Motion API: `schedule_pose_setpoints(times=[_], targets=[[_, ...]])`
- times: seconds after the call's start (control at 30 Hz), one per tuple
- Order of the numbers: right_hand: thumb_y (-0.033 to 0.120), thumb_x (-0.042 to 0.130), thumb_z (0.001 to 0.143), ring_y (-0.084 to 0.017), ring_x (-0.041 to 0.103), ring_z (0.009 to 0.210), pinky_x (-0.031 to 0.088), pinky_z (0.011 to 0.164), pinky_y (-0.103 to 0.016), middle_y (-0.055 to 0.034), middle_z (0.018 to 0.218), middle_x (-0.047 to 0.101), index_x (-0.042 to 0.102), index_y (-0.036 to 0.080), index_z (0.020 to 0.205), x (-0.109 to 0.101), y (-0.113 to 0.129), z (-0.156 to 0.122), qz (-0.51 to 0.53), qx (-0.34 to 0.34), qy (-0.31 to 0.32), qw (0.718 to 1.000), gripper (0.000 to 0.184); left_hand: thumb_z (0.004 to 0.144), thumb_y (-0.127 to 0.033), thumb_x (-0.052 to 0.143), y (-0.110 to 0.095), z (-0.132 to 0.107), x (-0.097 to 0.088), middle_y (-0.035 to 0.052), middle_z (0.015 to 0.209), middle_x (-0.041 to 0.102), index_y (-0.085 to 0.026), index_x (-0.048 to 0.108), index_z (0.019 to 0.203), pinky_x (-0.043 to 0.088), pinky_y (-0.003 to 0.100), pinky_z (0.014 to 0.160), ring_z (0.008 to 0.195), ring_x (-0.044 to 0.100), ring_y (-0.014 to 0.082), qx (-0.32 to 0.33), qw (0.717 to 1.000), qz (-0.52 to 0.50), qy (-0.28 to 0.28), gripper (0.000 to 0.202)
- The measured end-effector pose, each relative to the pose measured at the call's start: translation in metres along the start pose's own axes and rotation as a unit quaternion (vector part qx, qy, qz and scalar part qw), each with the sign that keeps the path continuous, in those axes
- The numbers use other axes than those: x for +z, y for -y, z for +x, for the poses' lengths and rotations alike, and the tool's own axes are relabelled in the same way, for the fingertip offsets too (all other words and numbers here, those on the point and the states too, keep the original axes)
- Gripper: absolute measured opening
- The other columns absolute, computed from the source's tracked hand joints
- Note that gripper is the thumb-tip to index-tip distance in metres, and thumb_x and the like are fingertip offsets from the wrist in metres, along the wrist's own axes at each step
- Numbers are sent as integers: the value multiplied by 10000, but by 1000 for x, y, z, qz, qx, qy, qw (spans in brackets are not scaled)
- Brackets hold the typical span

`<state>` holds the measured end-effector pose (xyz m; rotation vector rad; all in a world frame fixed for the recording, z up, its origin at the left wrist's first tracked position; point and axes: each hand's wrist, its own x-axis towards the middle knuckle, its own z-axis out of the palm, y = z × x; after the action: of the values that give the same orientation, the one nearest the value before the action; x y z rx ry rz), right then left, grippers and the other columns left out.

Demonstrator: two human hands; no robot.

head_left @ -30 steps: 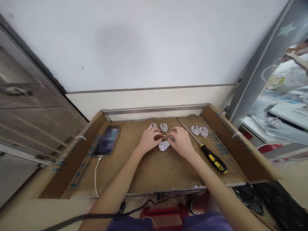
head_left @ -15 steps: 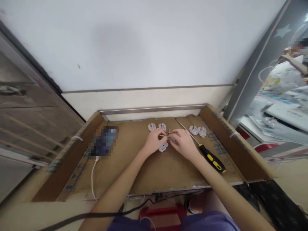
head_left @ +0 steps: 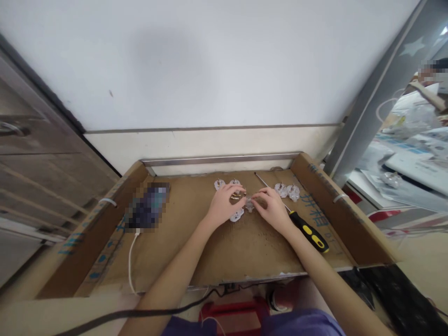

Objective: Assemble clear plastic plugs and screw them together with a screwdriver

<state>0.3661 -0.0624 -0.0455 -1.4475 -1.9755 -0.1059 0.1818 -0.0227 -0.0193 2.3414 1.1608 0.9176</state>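
Clear plug part [head_left: 249,204] is pinched by right hand [head_left: 275,210] at frame centre, above cardboard tray [head_left: 224,254]. Small brass piece [head_left: 238,197] is pinched by left hand [head_left: 222,207]. Screwdriver [head_left: 310,232] is seen touching the right wrist.

head view; from above; facing forward-down; near cardboard tray [head_left: 135,184]

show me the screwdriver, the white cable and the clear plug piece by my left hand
screwdriver [head_left: 310,232]: head view, black and yellow handle
white cable [head_left: 129,261]: head view, middle of its length
clear plug piece [head_left: 237,216]: head view, its exposed near half
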Motion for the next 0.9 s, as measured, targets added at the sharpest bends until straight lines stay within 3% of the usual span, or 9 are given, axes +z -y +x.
schedule_pose_setpoints(times=[0.2, 0.9], targets=[[368, 484, 877, -118, 536, 885, 478, 809, -320, -50, 962, 559, 564, 127, 974, 7, -1, -8, 23, 40, 37, 998, 271, 762, -284, 614, 3, -9, 2, 7, 1143, 599, -260, 666, 903, 385, 372, 963, 1053, 511, 205, 29, 996, 71, 46, 153], [360, 492, 874, -123, 537, 901, 472, 831, -334, -48, 952, 562, 569, 123, 953, 4, 3, -11, 49, 64, 67, 994, 262, 776, -275, 610, -1, -9, 11, 15, 1099, 614, -239, 655, 832, 401, 374, 931, 1046, 513, 211, 3, 995, 79, 52, 79]])
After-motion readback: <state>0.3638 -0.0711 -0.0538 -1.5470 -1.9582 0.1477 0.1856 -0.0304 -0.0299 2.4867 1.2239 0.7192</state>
